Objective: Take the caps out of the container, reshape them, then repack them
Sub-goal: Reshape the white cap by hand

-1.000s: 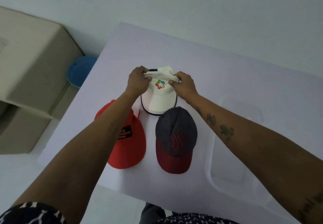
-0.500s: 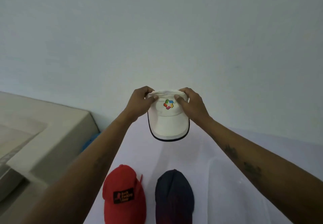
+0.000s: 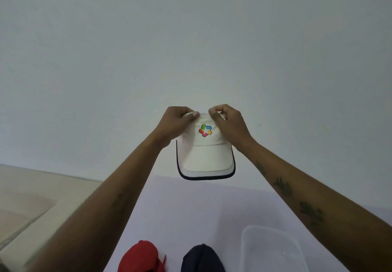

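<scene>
At the near edge of the white table (image 3: pixel 191 212), a red cap (image 3: pixel 140 257) lies on the left and a dark navy cap (image 3: pixel 201 258) just beside it on the right, both cut off by the frame. To their right stands a clear plastic container (image 3: pixel 273 248). Farther out, both forearms reach forward and hold a white cap (image 3: pixel 204 155) in the air above the table's far end, its dark-trimmed brim hanging toward the camera and a multicoloured logo (image 3: pixel 205 130) on the front. The left hand (image 3: pixel 176 124) has its grip clamped on the crown's top edge, thumb in front; the right hand (image 3: pixel 230 121) pinches the same edge close beside it. A pale wall (image 3: pixel 191 38) fills the background.
</scene>
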`<state>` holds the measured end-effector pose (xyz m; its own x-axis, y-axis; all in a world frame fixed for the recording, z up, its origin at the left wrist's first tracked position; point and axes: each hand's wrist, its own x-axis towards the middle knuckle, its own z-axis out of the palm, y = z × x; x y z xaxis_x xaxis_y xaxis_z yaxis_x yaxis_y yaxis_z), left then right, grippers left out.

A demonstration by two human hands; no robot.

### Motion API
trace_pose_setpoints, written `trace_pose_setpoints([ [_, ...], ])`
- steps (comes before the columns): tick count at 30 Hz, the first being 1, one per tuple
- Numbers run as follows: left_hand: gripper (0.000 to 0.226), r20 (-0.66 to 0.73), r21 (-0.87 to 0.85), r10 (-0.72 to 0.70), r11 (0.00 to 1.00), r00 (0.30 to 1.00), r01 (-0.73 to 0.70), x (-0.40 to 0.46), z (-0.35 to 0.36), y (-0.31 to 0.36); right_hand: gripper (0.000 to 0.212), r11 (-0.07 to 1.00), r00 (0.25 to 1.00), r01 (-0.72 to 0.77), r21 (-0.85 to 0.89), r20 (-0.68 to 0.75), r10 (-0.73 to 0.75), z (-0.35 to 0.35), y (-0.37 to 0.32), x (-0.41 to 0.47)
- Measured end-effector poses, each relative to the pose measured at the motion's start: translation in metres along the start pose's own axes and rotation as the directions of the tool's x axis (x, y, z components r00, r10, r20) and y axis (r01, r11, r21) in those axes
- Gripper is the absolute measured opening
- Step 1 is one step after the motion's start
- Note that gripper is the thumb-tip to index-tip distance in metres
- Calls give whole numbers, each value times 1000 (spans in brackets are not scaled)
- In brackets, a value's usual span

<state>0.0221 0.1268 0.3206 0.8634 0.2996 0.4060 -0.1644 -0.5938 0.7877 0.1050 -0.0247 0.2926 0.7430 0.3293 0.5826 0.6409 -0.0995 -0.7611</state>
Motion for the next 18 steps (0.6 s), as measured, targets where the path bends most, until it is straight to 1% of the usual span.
trace_pose_setpoints([
  [2, 22, 9, -5, 10, 1000, 1000, -10, -4, 5, 7, 42, 998, 1000, 8, -69, 4, -8, -6, -8, -2],
  [4, 23, -14, -45, 9, 999, 1000, -10, -8, 11, 13, 54, 997, 999, -3, -76, -37, 0, -9, -14, -6],
  [9, 39, -117, -160, 21, 986, 993, -40, -19, 26, 22, 57, 996, 989, -25, 83, -146, 37, -14, -16, -13],
  [11, 43, -136, -211, 31, 976, 990, -59, -23, 29, 25, 59, 989, 986, -6, 147, -162, 30, -16, -18, -15],
  [13, 44, -142, -228, 43, 971, 989, -75, -24, 31, 27, 59, 983, 987, 17, 181, -160, 13, -20, -21, -15],
  [16, 42, -131, -249, 54, 965, 990, -86, -22, 30, 30, 58, 987, 986, 55, 148, -167, -29, -27, -25, -14],
  [18, 41, -100, -211, 55, 975, 993, -75, -18, 26, 33, 57, 992, 980, 91, 91, -187, -73, -31, -25, -12],
])
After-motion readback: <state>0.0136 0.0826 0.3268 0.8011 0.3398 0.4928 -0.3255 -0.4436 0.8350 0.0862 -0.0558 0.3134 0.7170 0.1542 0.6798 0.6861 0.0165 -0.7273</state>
